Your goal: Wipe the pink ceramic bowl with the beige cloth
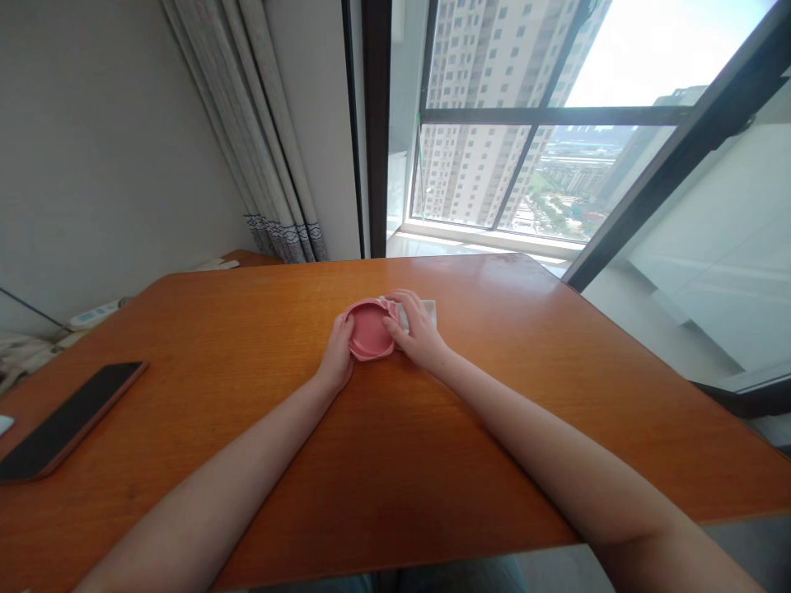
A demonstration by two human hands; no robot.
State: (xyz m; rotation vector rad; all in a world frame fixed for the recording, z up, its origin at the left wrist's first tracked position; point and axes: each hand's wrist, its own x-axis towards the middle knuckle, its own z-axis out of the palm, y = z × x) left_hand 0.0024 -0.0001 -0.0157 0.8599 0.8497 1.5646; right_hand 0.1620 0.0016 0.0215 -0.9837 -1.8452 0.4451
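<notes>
Orange-brown wooden table [395, 461], pink round dish [369, 329], white cloth [429, 310], black phone [67, 418]

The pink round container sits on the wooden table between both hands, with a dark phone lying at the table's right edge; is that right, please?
Not quite. The pink round container does sit on the wooden table between the left hand and right hand, but the dark phone lies at the table's left edge, as the head view shows.

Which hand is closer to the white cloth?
Right. The right hand rests on the white cloth, just right of the pink dish. The left hand holds the dish's left edge, away from the cloth.
</notes>
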